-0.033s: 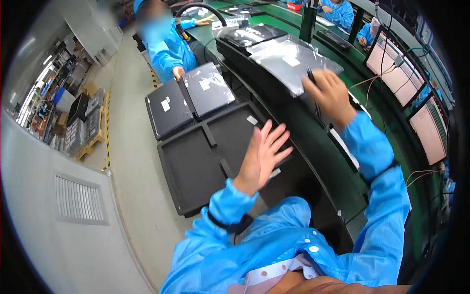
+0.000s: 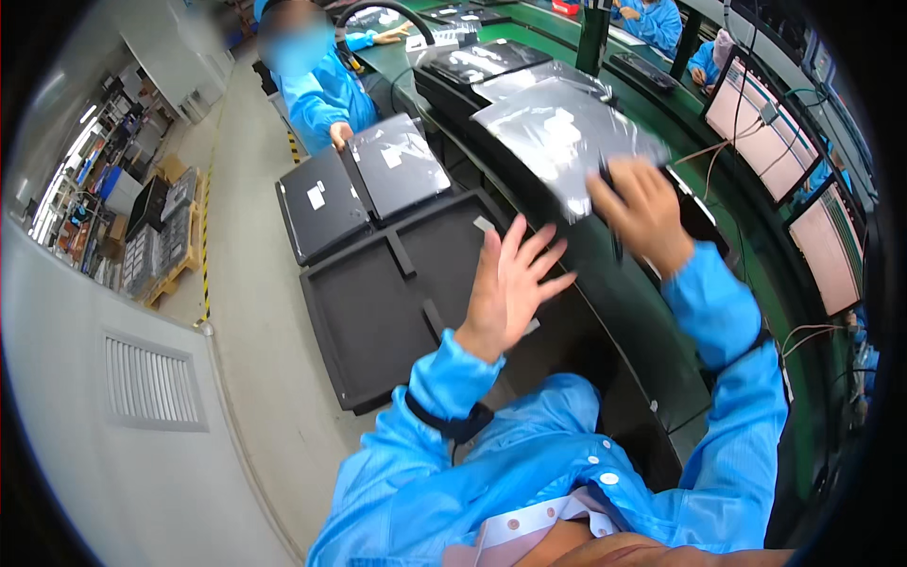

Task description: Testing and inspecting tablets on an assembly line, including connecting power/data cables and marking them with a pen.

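Observation:
My left hand [image 2: 508,288] hovers palm up with its fingers spread, over the near right side of a black foam tray [image 2: 354,321], holding nothing. My right hand [image 2: 644,210] is curled over the green bench, at the near edge of a flat dark panel in clear plastic wrap [image 2: 557,128]. A thin dark pen-like stick [image 2: 618,248] shows below its fingers. The fingers are partly blurred, and whether they also touch the wrap cannot be told. Two dark flat laptop-like units, one on the left [image 2: 321,203] and one on the right [image 2: 402,170], rest at the tray's far end.
A co-worker in blue [image 2: 316,94] stands beyond the tray, one hand at the laptop-like units. More wrapped panels [image 2: 487,61] lie farther along the bench. Two screens [image 2: 763,128] and hanging cables line the right. A wall with a vent [image 2: 151,383] stands left, past the floor.
The wrapped panel by my right hand has shifted nearer, uncovering another behind it. My right hand has moved slightly nearer, and my left hand slightly right with its fingers spread wider.

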A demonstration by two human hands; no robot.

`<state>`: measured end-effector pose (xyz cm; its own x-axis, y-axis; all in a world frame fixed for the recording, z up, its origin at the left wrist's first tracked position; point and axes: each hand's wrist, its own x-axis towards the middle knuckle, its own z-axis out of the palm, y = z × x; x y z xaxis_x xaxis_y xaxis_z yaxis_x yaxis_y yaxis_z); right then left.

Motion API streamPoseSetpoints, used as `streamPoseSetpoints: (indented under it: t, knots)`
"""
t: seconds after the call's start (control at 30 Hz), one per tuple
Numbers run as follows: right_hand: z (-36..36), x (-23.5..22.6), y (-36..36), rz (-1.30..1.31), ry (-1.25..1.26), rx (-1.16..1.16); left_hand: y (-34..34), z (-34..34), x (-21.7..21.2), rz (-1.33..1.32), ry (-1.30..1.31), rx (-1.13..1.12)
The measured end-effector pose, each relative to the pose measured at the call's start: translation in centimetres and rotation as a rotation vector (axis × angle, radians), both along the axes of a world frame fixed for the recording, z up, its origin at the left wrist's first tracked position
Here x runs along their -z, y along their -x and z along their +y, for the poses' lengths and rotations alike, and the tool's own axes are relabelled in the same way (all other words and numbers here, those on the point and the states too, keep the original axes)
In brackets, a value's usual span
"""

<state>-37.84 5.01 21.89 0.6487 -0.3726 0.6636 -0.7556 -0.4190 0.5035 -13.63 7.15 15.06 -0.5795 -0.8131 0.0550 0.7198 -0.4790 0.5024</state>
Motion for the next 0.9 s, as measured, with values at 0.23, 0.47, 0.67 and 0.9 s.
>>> streamPoseSetpoints:
  t: [0.23,0.47,0.67,0.9]
  knots:
    - [17.7,3.3,-2.4,-1.012,-0.777,-0.259,1.7,7.0,4.5,-0.279,-0.08,-0.012]
    - [21.3,7.4,-2.7,-1.416,-0.795,0.044,2.2,14.1,7.4,-0.346,0.013,0.122]
    - [23.0,8.8,-2.8,-1.508,-0.716,0.004,2.4,15.3,6.9,-0.423,0.172,0.107]
    - [23.7,10.2,-2.0,-1.621,-0.473,-0.039,1.7,14.9,5.7,-0.402,0.065,0.059]
